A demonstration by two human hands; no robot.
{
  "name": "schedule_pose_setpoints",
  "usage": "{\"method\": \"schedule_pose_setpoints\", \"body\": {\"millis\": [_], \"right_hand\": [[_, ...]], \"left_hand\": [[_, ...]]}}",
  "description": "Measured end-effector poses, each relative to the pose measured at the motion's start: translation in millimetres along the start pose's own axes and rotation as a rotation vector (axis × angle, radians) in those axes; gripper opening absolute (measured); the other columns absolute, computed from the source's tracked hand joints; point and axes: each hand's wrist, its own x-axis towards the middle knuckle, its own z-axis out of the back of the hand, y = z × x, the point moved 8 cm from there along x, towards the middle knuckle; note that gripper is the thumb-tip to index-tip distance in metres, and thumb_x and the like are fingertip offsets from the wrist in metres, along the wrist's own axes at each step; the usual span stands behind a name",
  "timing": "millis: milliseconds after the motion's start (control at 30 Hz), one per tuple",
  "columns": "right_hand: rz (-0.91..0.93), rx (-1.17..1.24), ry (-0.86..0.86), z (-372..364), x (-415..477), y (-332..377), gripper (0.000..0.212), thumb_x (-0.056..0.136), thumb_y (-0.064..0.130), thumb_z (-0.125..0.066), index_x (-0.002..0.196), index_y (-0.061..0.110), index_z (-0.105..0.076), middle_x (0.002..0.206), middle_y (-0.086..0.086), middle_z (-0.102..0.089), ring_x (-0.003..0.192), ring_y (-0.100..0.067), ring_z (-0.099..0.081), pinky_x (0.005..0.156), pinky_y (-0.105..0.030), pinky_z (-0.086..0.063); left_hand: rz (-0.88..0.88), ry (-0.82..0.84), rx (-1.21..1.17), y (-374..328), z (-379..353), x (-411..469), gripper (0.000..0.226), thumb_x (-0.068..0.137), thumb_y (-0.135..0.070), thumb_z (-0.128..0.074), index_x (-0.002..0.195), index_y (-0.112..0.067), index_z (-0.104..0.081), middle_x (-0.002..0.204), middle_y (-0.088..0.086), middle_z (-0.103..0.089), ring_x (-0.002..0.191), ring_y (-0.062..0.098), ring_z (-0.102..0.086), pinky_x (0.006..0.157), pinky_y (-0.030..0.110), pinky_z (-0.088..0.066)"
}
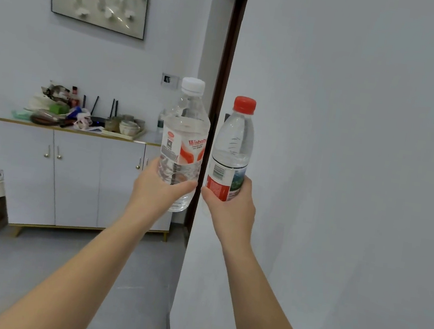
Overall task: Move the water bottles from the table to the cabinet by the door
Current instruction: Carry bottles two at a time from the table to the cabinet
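White-capped bottle [184, 143] was gripped upright in left hand [161, 188]; red-capped bottle [231, 149] in right hand [232, 208]; cabinet [83, 173] beyond the left hand.

I see both bare forearms stretched forward, left hand [158, 188] and right hand [232, 205] raised side by side, fingers curled in upright grips.
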Motion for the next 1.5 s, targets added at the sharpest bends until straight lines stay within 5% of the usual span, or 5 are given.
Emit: {"method": "schedule_pose_setpoints", "body": {"millis": [300, 467, 767, 1300, 1500], "right_hand": [[-0.04, 0.019, 0.018, -57.1, 95.5, -29.6, 0.065, 0.073, 0.032, -0.081, 0.129, 0.027, -0.049, 0.118, 0.007, -0.064, 0.104, -0.014, -0.063, 0.09, -0.037, -0.055], [-0.052, 0.077, 0.013, -95.8, 135.8, -49.4, 0.064, 0.074, 0.026, -0.082, 0.129, 0.029, -0.048, 0.114, 0.011, -0.061, 0.1, -0.01, -0.061, 0.083, -0.024, -0.05], [-0.075, 0.111, -0.059, -187.2, 241.7, -80.3, 0.066, 0.078, 0.023, -0.08, 0.133, 0.026, -0.045, 0.115, 0.013, -0.054, 0.099, -0.007, -0.054, 0.084, -0.022, -0.044], [-0.071, 0.056, -0.134, -323.0, 403.1, -134.2, 0.065, 0.075, 0.024, -0.082, 0.13, 0.027, -0.048, 0.113, 0.012, -0.059, 0.099, -0.009, -0.06, 0.082, -0.02, -0.051], [-0.085, 0.1, -0.102, -374.5, 469.0, -169.5, 0.065, 0.078, 0.02, -0.081, 0.133, 0.024, -0.047, 0.117, 0.011, -0.058, 0.098, -0.007, -0.058, 0.084, -0.019, -0.048]], "left_hand": [[0.003, -0.058, -0.041, 31.6, -14.3, 98.1, 0.056, 0.068, -0.025, -0.083, 0.117, -0.029, -0.055, 0.107, -0.01, -0.067, 0.097, 0.005, -0.063, 0.08, 0.025, -0.047], [0.016, -0.066, -0.036, 58.6, -18.3, 154.4, 0.054, 0.067, -0.026, -0.083, 0.114, -0.029, -0.057, 0.103, -0.012, -0.068, 0.097, 0.007, -0.064, 0.083, 0.03, -0.051], [0.0, -0.014, -0.05, 119.2, -12.6, 286.0, 0.049, 0.072, -0.021, -0.081, 0.113, -0.029, -0.054, 0.098, -0.018, -0.063, 0.088, -0.008, -0.058, 0.067, 0.012, -0.043], [0.036, 0.081, -0.084, 218.2, -11.2, 503.8, 0.045, 0.072, -0.02, -0.082, 0.101, -0.039, -0.052, 0.095, -0.019, -0.064, 0.088, -0.005, -0.061, 0.066, 0.013, -0.044], [0.072, 0.053, -0.055, 266.7, -18.0, 576.9, 0.049, 0.07, -0.024, -0.082, 0.11, -0.032, -0.055, 0.098, -0.016, -0.067, 0.092, 0.001, -0.063, 0.075, 0.021, -0.049]]}}
